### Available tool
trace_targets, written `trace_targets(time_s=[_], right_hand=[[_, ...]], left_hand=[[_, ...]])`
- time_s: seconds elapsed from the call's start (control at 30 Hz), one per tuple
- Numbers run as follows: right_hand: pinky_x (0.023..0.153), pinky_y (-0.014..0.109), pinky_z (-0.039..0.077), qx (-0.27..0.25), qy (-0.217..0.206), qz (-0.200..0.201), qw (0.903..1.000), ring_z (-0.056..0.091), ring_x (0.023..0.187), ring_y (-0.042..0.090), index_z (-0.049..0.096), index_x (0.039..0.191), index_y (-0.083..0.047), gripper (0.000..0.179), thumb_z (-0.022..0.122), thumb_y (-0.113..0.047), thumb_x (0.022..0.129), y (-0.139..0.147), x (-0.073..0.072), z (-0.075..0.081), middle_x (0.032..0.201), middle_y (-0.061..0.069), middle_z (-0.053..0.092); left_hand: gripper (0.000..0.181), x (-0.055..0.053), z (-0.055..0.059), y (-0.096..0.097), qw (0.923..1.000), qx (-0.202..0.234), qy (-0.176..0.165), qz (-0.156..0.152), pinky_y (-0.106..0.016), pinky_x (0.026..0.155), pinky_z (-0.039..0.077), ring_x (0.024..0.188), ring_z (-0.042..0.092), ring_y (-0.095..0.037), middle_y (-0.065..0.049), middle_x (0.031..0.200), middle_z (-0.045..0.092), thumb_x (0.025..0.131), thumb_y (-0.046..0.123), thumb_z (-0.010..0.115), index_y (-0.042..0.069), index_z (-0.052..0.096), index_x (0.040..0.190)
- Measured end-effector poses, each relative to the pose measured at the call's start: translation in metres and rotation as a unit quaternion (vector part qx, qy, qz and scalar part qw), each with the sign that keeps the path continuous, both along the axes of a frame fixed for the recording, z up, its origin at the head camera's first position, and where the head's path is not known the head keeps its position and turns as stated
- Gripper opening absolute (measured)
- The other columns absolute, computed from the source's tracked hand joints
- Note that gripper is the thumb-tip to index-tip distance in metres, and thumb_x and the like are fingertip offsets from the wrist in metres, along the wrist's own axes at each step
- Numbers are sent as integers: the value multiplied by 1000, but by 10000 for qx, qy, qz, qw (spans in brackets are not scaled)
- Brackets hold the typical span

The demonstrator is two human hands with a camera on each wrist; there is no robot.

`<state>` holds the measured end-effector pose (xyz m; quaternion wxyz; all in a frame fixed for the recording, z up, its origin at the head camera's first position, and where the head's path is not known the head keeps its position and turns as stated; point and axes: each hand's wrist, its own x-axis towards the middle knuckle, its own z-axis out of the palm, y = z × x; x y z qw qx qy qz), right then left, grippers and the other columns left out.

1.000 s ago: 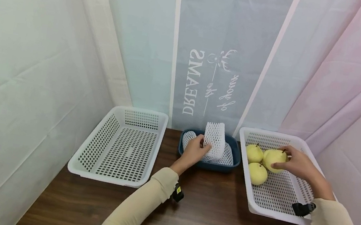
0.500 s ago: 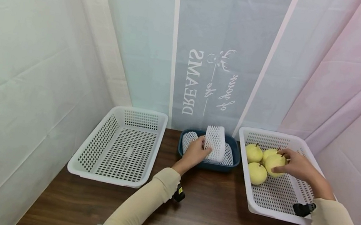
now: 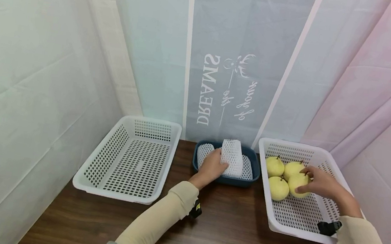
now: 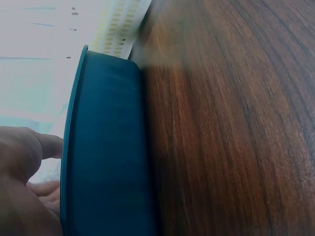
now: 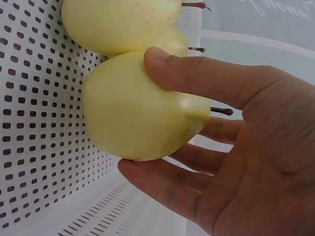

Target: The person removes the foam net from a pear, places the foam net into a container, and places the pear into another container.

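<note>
My left hand (image 3: 213, 167) reaches into a dark blue basin (image 3: 236, 182) and pinches a white foam net sleeve (image 3: 232, 158) by its left side. More foam net sleeves (image 3: 204, 152) lie in the basin around it. In the left wrist view the basin's wall (image 4: 110, 142) partly hides the fingers. My right hand (image 3: 324, 184) grips a pale yellow pear (image 5: 140, 110) inside the right white basket (image 3: 272, 218), thumb on one side and fingers on the other. Three other pears, one of them at the front (image 3: 278, 188), sit close to it at the basket's left side.
On the left stands another white perforated basket (image 3: 137, 164) with nothing in it. All the containers rest on a dark wooden table (image 3: 224, 236). A printed curtain (image 3: 249, 29) hangs right behind them, with pale cloth walls (image 3: 28, 71) at both sides.
My right hand has drawn the gripped pear a little toward me and right, so the pear behind it shows more. The sleeve in my left hand has sunk slightly into the basin.
</note>
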<state>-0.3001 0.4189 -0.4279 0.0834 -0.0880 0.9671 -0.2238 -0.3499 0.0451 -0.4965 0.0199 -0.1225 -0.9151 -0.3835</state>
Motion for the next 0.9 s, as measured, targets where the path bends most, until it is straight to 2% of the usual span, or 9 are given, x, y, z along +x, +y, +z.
trace_targets(time_s=[0.07,0.1,0.27,0.37,0.43,0.53,0.63,0.73,0.9], right_hand=[[82,56,57,17,-11,23,10000,64,103,46,55,131,17,81,93,-32,80,1,0,-2,118,39,62],[81,56,57,23,-20,21,10000,64,102,46,55,131,17,81,93,-33,79,2,0,-3,118,39,62],[81,56,57,87,-113,3,9999,64,102,47,55,130,16,81,93,-34,79,4,-1,-8,117,39,62],[82,57,57,153,-193,18,9997,64,102,48,55,130,17,81,93,-34,79,5,0,-9,118,40,62],[82,57,57,172,-223,26,9996,64,102,48,55,130,17,81,93,-33,79,4,0,-9,118,41,62],[83,58,56,128,-257,59,9996,64,103,48,54,129,18,79,93,-31,80,4,0,-9,117,41,62],[83,55,56,106,-284,92,9995,64,102,45,54,128,17,78,93,-29,79,3,0,-10,115,38,63],[79,48,55,118,-293,119,9994,64,98,41,54,127,17,76,93,-27,78,2,0,-10,111,34,64],[78,43,53,67,-375,85,9992,62,97,37,52,126,17,75,93,-24,78,1,1,-10,110,31,64]], left_hand=[[66,5,8,1,9998,-162,-94,89,-45,102,56,124,65,-34,-23,151,54,103,22,70,-3,42,157],[70,5,8,2,9996,-237,-72,133,-45,100,57,122,66,-36,-24,153,50,103,23,72,-2,38,159],[88,6,5,5,9986,-372,157,355,-40,74,58,97,69,-34,-24,153,41,99,24,79,4,25,165],[94,6,3,6,9980,-330,251,481,-35,67,54,100,65,-29,-19,153,36,97,24,81,10,20,168],[93,5,2,7,9969,-388,448,524,-34,70,53,108,60,-28,-17,149,35,95,23,82,11,25,167],[79,5,1,7,9900,-894,965,502,-35,88,53,120,50,-28,-14,144,39,93,25,85,11,42,158],[58,5,1,6,9763,-1529,1503,299,-38,99,50,120,49,-28,-12,140,49,94,25,84,13,59,145],[42,5,1,5,9668,-1905,1696,-123,-38,97,52,118,54,-26,-7,136,60,97,23,79,17,69,138],[32,5,2,4,9711,-1857,1287,-773,-38,105,53,123,64,-24,-3,135,70,104,16,66,18,74,135]])
